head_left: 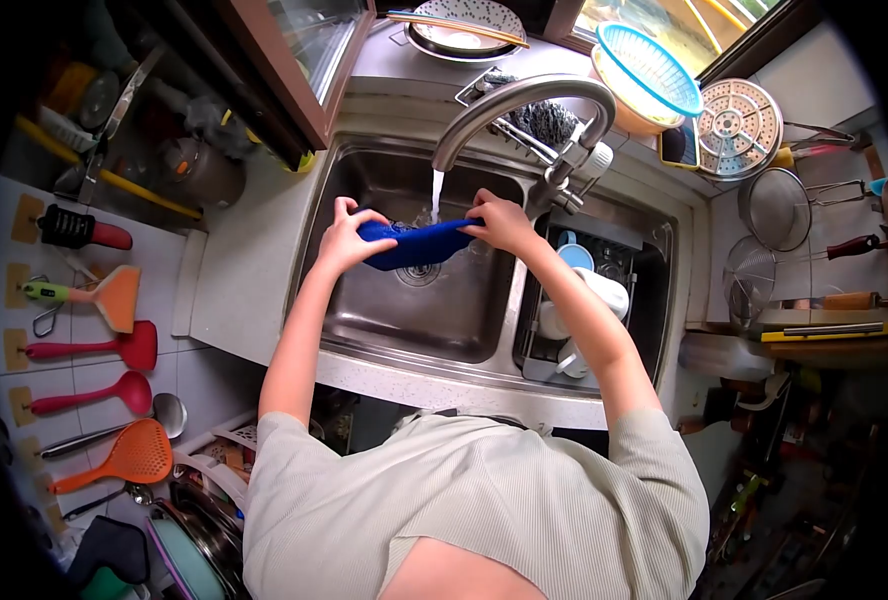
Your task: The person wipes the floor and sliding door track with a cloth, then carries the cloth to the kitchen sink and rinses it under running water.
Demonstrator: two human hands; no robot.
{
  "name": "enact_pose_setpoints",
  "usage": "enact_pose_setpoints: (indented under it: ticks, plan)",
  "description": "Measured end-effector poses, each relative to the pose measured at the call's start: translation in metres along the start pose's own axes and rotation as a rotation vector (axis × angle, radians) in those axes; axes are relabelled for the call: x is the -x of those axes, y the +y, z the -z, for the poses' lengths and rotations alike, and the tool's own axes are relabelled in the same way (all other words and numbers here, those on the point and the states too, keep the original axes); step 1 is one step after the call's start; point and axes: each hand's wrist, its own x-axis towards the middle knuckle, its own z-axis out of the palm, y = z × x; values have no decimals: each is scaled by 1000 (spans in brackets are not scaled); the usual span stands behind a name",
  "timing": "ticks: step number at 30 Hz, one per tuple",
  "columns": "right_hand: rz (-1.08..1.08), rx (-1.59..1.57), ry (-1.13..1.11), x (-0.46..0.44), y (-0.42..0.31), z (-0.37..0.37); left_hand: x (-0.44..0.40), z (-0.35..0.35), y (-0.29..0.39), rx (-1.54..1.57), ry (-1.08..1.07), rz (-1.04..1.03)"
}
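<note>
A blue cloth point(419, 246) is stretched between my two hands over the left sink basin point(414, 328). My left hand point(349, 236) pinches its left end between thumb and fingers. At the opposite end, my right hand point(501, 222) grips the cloth's upper corner. Water point(437, 193) runs from the curved metal faucet point(524, 92) and falls at the cloth's far edge. Beneath the cloth, the round drain point(419, 275) is partly covered.
The right basin holds a rack with white mugs point(604, 292) and a blue-rimmed cup point(574, 254). Behind stand a blue basket point(649, 68) and a plate with chopsticks point(464, 25). Utensils such as an orange skimmer point(136, 452) hang left; strainers point(776, 208) hang right.
</note>
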Motion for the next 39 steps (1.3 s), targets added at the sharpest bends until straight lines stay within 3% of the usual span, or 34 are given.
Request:
enact_pose_setpoints:
  ticks: [2,4,5,6,8,9,10,14,18,20,21,25,29,32,33,36,39]
  plan:
    - [-94,-253,99,-3,10,-11,0,-14,-4,-215,-55,-93]
    - [-125,-665,238,-14,28,-34,-8,-35,-19,-70,63,-113]
    - [-456,-1059,23,-9,28,-31,-12,-46,-24,53,105,-134]
    - [-488,-1163,91,-8,19,-30,-29,-70,-47,207,162,-260]
    - [-550,-1367,229,-9,-6,-35,-41,-92,-45,901,10,54]
    - [-594,-1324,291,-8,-30,-25,-27,-81,-2,1143,131,206]
    - [-544,-1386,300,-13,-34,-37,-31,-89,-1,1267,112,238]
    - [-308,-1149,483,-24,-61,-75,-42,-121,23,1280,174,278]
    - [-515,-747,603,-32,-67,-81,-47,-128,41,1359,159,394]
    - [-685,-758,622,-39,-48,-92,-45,-130,45,1248,91,359]
    - [-747,-822,593,-40,-49,-91,-40,-119,56,1182,78,356]
    - [-657,-660,479,-33,-63,-84,-46,-121,41,1275,130,366]
    - [-669,-563,353,-36,-18,-97,-35,-111,37,1475,-98,348]
    - [-533,-797,361,-29,33,-124,-23,-73,40,1445,-124,305]
    - [-589,-1003,244,-20,28,-106,-26,-72,24,1401,-122,282]
    - [-537,-1215,55,3,14,-67,-25,-55,7,1316,-91,236]
    - [-444,-1043,-189,4,22,-53,-38,-59,-32,1093,-42,211]
